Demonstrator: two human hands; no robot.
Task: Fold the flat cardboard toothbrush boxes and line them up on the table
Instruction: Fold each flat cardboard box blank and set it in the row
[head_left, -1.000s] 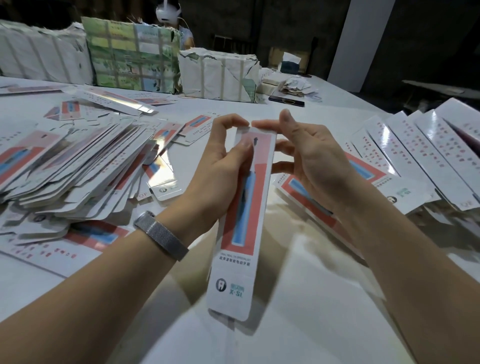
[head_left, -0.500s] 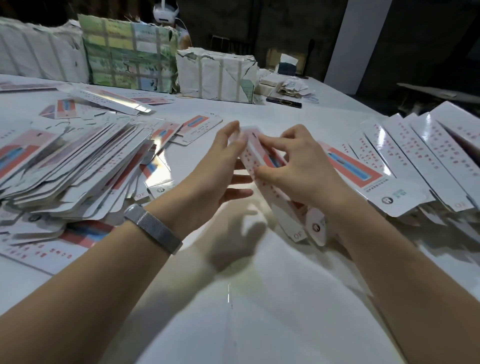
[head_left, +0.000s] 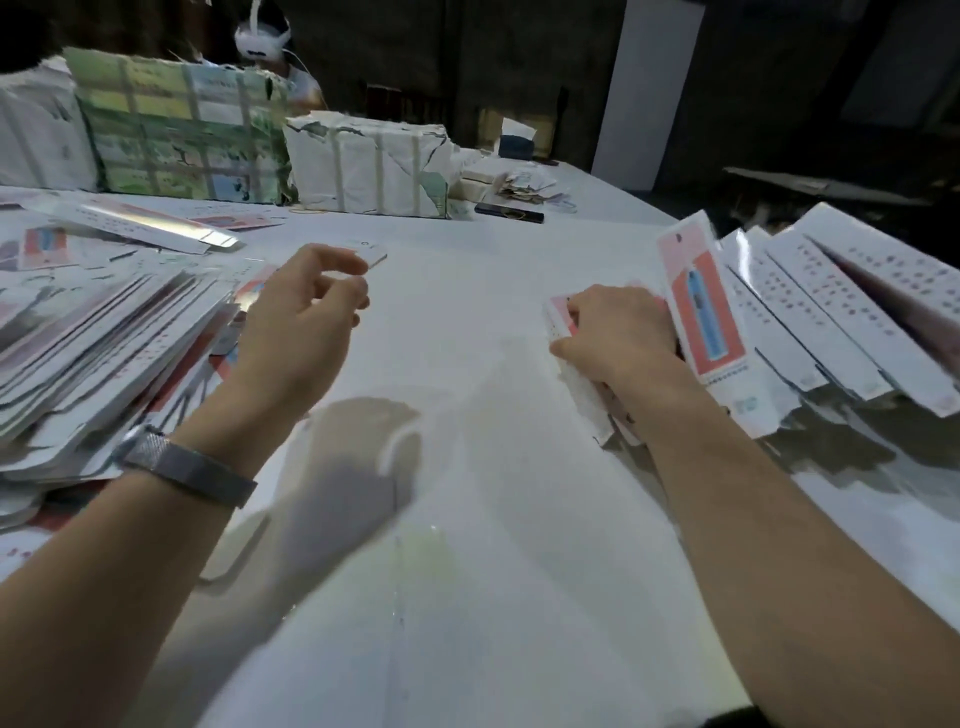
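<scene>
Head view: right hand (head_left: 618, 338) grips folded toothbrush box (head_left: 576, 374), setting it against row of folded boxes (head_left: 810, 312) at right. Left hand (head_left: 296, 332) loosely curled, holding nothing, beside big pile of flat boxes (head_left: 104, 343). Judgement: several done, most still unfolded.

Print on folded boxes (head_left: 831, 312) and flat box stack (head_left: 104, 338) blurred; nothing legible

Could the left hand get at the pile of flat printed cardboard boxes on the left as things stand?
Probably yes. The left hand holds nothing and hangs beside the pile of flat printed cardboard boxes, with nothing between them.
</scene>
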